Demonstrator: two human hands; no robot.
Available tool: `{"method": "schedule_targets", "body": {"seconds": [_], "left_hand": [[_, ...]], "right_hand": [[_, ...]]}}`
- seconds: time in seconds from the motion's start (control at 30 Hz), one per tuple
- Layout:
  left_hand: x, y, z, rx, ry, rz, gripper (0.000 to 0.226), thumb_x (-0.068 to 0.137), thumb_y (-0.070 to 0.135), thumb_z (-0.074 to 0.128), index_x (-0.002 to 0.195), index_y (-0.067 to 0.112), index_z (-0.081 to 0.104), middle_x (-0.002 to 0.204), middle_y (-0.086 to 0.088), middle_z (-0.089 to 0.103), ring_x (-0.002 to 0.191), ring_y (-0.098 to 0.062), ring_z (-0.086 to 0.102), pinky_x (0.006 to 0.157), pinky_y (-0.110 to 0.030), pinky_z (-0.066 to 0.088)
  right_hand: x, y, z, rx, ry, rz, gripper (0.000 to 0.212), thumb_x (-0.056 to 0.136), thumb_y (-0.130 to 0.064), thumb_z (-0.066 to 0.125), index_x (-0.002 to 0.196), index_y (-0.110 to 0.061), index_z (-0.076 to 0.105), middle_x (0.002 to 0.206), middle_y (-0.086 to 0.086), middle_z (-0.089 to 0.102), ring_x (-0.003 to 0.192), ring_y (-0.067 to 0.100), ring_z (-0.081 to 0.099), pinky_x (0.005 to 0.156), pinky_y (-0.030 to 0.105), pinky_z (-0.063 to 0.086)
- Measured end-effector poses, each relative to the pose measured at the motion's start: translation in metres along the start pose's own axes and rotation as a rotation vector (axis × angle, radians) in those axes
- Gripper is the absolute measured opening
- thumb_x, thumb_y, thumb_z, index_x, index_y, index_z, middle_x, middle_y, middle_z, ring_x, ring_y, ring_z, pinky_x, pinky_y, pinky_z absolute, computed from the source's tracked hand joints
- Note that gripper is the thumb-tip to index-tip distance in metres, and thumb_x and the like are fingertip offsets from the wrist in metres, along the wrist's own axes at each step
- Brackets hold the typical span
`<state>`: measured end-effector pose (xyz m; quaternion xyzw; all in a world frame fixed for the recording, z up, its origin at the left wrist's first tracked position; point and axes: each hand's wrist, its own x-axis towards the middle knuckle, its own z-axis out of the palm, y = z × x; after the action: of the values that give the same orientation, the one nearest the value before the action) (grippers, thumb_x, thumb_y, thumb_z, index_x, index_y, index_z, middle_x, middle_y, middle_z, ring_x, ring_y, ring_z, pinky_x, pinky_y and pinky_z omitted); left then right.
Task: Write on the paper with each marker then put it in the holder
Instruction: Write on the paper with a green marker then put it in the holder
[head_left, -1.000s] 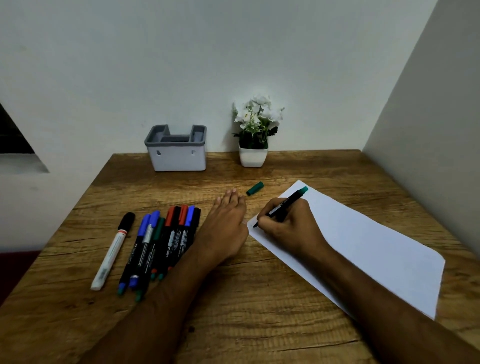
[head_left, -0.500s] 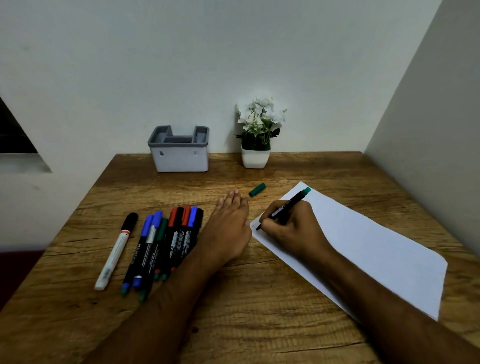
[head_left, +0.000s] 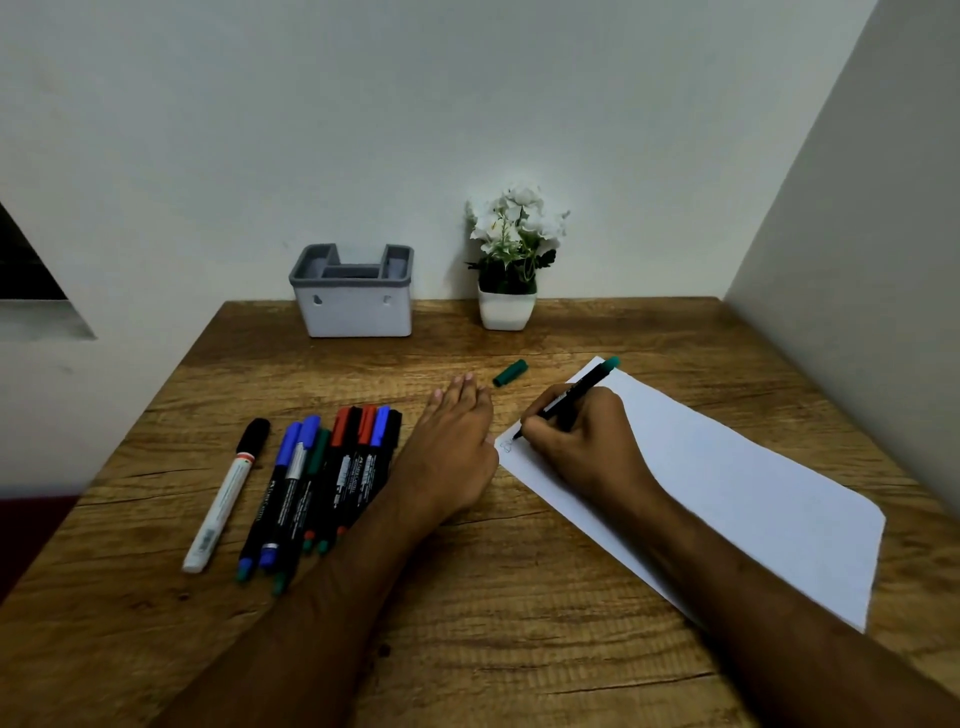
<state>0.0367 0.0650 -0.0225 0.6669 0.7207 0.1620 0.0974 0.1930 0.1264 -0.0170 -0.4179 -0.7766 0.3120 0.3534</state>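
step: writing with the first marker; right hand was closed in a pen grip on the green marker, tip down on the near-left corner of the paper
mark so far: a small faint scribble sat just left of the tip, too small to read
left hand: left hand lay flat and open, palm down on the table, fingers together, holding nothing; its edge was just beside the paper corner, touching or not, cannot tell
green cap: green cap lay off on the table, between the left fingertips and the paper's far corner
other markers: bunch of capped markers lay side by side left of the left forearm, blue, green, red and black caps; a white marker with black cap lay apart further left
holder: grey and white holder stood at the back by the wall, no markers seen in it from this angle
extras: potted white flowers stood right of the holder
progress: early, judged; none in the holder, one marker in use
next move: probably finish the scribble, lift the tip, pick up the cap with the free left hand and press it on, then reach over to the holder and drop the marker in
watch: paper was loose, could slide under the stroke; left hand was close enough to pin it
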Motion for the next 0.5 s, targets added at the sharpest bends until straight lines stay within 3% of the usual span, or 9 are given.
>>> {"method": "schedule_targets", "body": {"seconds": [0.27, 0.4, 0.5], "left_hand": [[-0.0008, 0.0004, -0.0003, -0.001, -0.004, -0.003, 0.06, 0.102, 0.016, 0.033, 0.157, 0.008, 0.009, 0.165, -0.01, -0.001, 0.152, -0.018, -0.006, 0.123, -0.033, -0.004], [-0.0008, 0.0005, -0.0004, 0.005, -0.007, 0.0, 0.06, 0.103, 0.016, 0.033, 0.157, 0.008, 0.009, 0.165, -0.01, -0.001, 0.152, -0.018, -0.006, 0.124, -0.034, -0.004], [-0.0008, 0.0013, -0.0001, 0.01, -0.007, -0.005, 0.06, 0.102, 0.016, 0.034, 0.157, 0.008, 0.01, 0.165, -0.01, 0.0, 0.152, -0.019, -0.006, 0.124, -0.035, -0.004]], "right_hand": [[0.0009, -0.0007, 0.0006, -0.002, 0.013, 0.039, 0.016, 0.089, -0.014, 0.064, 0.076, -0.006, 0.07, 0.069, 0.01, 0.07, 0.069, 0.022, 0.068, 0.064, 0.042, 0.054], [0.0004, -0.0034, -0.0015, 0.012, 0.039, 0.062, 0.015, 0.087, -0.012, 0.065, 0.073, -0.013, 0.07, 0.066, -0.001, 0.069, 0.064, 0.012, 0.064, 0.058, 0.03, 0.049], [-0.0009, -0.0051, -0.0012, 0.012, -0.001, 0.036, 0.016, 0.089, -0.013, 0.064, 0.077, -0.007, 0.071, 0.067, 0.005, 0.07, 0.067, 0.02, 0.067, 0.064, 0.039, 0.053]]}}
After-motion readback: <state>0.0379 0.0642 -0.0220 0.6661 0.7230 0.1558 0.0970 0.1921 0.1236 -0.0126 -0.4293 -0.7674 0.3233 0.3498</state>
